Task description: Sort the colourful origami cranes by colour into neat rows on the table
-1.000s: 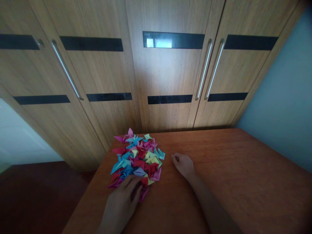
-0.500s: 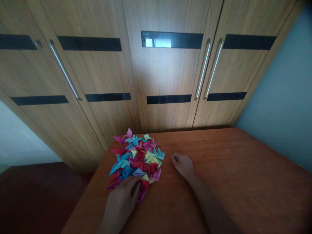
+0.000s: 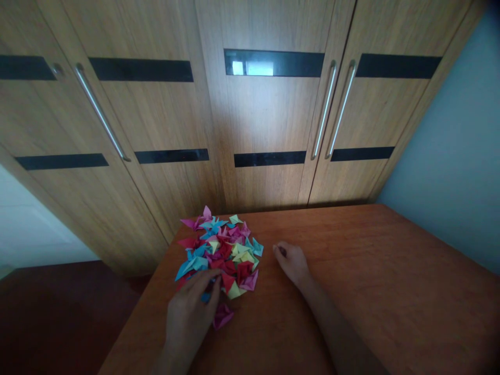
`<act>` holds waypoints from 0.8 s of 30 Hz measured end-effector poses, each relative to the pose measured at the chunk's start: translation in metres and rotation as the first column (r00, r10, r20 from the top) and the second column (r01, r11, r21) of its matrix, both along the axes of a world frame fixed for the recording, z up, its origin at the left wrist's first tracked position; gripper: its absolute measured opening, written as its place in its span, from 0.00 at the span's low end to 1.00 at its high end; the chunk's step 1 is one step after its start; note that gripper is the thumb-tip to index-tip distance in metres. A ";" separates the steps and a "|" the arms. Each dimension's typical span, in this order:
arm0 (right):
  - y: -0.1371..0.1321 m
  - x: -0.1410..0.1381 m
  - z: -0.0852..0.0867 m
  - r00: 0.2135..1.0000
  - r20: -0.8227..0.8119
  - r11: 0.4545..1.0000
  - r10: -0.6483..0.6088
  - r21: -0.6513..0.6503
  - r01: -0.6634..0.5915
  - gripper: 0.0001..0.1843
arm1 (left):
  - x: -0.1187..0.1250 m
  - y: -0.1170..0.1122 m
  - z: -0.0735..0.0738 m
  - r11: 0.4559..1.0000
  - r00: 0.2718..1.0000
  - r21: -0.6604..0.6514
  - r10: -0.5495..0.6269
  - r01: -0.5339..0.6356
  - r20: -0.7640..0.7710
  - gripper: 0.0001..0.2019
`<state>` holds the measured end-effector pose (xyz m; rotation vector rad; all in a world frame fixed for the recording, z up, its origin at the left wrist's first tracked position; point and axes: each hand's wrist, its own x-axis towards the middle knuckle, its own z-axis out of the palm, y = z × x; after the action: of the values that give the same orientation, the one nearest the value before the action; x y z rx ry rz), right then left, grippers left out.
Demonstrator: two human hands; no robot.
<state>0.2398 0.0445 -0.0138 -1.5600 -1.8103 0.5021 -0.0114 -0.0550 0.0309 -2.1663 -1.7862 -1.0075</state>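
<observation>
As we look down over the reddish-brown table, we find the folded paper pieces heaped at its left side, running from the far edge toward the near middle in red, pink, blue, pale yellow and magenta. Our left hand comes in from the near side and covers the near left part of the heap, its thumb and fingers brought to a narrow gap. We see a bit of blue paper between them, but we cannot tell whether the fingers grip it or only lie in front of it. By the fingertips, a red piece lies just to the right, with a pale yellow piece next to it on the near side. A magenta piece sits nearer than the heap, close to the right side of the left hand. Our right hand rests to the right of the heap, apart from it, with its fingers curled into a loose fist. At the far side we face wooden cupboard doors with black strips and long metal handles, and a pale blue wall stands at the right.
</observation>
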 end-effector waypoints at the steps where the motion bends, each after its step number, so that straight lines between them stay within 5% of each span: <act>1: -0.002 -0.002 0.003 0.990 -0.123 0.997 0.072 0.039 -0.067 0.14 | 0.003 0.004 0.005 1.000 1.000 0.012 -0.007 0.007 0.015 0.10; 5: -0.015 -0.017 0.019 0.730 -0.556 0.916 0.398 0.199 -0.348 0.15 | 0.020 0.024 0.027 0.998 0.999 -0.043 -0.043 0.044 0.012 0.08; 9: -0.023 -0.026 0.026 0.542 -0.684 0.855 0.489 0.251 -0.455 0.22 | 0.038 0.041 0.040 0.989 0.995 -0.127 -0.088 0.082 -0.042 0.08; 19: -0.014 -0.022 0.021 0.520 -0.741 0.888 0.425 0.230 -0.397 0.08 | 0.068 0.060 0.031 0.974 0.983 -0.144 -0.180 0.173 -0.039 0.08; 24: -0.008 -0.016 0.012 0.531 -0.818 0.957 0.220 0.076 -0.279 0.14 | 0.065 0.058 0.031 0.946 0.962 -0.176 -0.272 0.270 0.014 0.09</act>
<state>0.2234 0.0370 -0.0020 -0.8126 -1.2407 1.2125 0.0540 0.0032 0.0620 -2.5771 -1.6606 -0.9161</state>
